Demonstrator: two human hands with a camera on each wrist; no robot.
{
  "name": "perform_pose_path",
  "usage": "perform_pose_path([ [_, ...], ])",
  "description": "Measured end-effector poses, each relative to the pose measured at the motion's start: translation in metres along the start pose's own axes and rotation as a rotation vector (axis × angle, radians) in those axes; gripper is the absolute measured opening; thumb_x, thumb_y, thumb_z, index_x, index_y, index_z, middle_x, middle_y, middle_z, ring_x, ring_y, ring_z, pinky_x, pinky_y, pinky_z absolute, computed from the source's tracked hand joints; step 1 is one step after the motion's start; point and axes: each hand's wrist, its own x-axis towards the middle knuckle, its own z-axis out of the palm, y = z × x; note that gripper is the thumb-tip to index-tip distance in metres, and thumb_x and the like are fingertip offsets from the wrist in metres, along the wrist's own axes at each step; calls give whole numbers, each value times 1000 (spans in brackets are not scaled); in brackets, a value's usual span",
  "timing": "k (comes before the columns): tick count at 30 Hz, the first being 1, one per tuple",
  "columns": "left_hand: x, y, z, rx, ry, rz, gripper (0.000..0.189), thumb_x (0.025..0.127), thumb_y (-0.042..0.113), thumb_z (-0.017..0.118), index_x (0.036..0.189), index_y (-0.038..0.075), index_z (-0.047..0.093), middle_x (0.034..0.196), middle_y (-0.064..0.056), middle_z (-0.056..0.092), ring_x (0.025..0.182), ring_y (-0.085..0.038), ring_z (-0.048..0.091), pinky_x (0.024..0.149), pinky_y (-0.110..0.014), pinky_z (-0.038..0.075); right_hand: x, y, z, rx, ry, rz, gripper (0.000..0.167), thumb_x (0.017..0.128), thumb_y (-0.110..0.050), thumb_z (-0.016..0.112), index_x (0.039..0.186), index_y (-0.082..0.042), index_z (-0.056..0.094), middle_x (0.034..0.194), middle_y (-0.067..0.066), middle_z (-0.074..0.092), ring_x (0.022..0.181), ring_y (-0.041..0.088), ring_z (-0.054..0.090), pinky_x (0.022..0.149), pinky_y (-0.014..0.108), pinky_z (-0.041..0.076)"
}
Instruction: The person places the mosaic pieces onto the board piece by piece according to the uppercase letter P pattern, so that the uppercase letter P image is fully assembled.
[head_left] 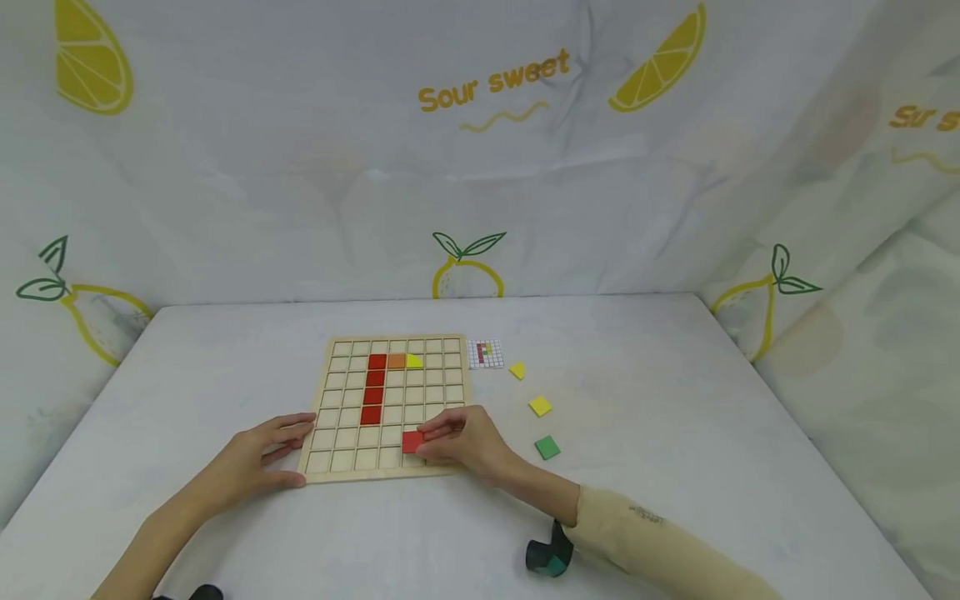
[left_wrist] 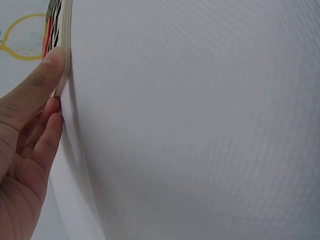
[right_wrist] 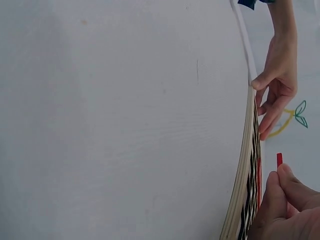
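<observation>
A pale wooden grid board (head_left: 435, 377) lies on the white table. My left hand (head_left: 251, 458) touches its left edge, fingers fairly straight and thumb at the near-left corner. Between thumb and fingertips, my right hand (head_left: 467, 442) pinches a red square tile (head_left: 411, 442) over the near part of the grid. In the right wrist view the red tile (right_wrist: 279, 159) shows edge-on, raised above the board. On the grid several red tiles (head_left: 372, 396) form a column, with an orange tile (head_left: 396, 361) and a yellow piece with a slanted side (head_left: 413, 362) to the right of its top.
Beside the board's far right corner lies a small printed pattern card (head_left: 485, 354). A yellow wedge-like piece (head_left: 517, 370), a yellow square (head_left: 540, 406) and a green square (head_left: 547, 447) lie loose to the right. White cloth with lemon prints (head_left: 468, 275) stands behind the table.
</observation>
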Motion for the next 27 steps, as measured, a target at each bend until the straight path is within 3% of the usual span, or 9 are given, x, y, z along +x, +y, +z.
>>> perform_pose_path([
  [5, -1, -1, 0, -7, 3, 0, 71, 67, 15, 84, 124, -16, 55, 134, -27, 48, 110, 3, 54, 88, -26, 57, 7, -3, 11, 15, 22, 1, 23, 78, 2, 77, 100, 6, 70, 84, 13, 71, 73, 12, 67, 71, 23, 62],
  [11, -1, -3, 0, -19, 0, -9, 71, 67, 13, 84, 124, -17, 54, 134, -28, 48, 109, 6, 52, 87, -30, 57, 16, -5, 24, -57, 43, -42, 20, 75, 4, 79, 93, 5, 71, 80, 12, 71, 68, 9, 65, 66, 17, 60],
  [22, 1, 2, 0, 71, -17, -74, 70, 68, 17, 84, 126, -10, 56, 136, -23, 49, 105, -28, 62, 88, -32, 57, 30, -8, 36, -245, 44, -130, 17, 75, 3, 79, 90, 4, 72, 77, 6, 69, 65, 9, 63, 60, 13, 57],
  [27, 1, 3, 0, 91, -20, -92, 71, 69, 19, 85, 127, -9, 56, 136, -22, 49, 105, -30, 62, 89, -33, 57, 33, -8, 37, -290, 24, -151, 17, 74, 2, 80, 88, 4, 72, 75, 5, 68, 63, 7, 61, 59, 13, 56],
])
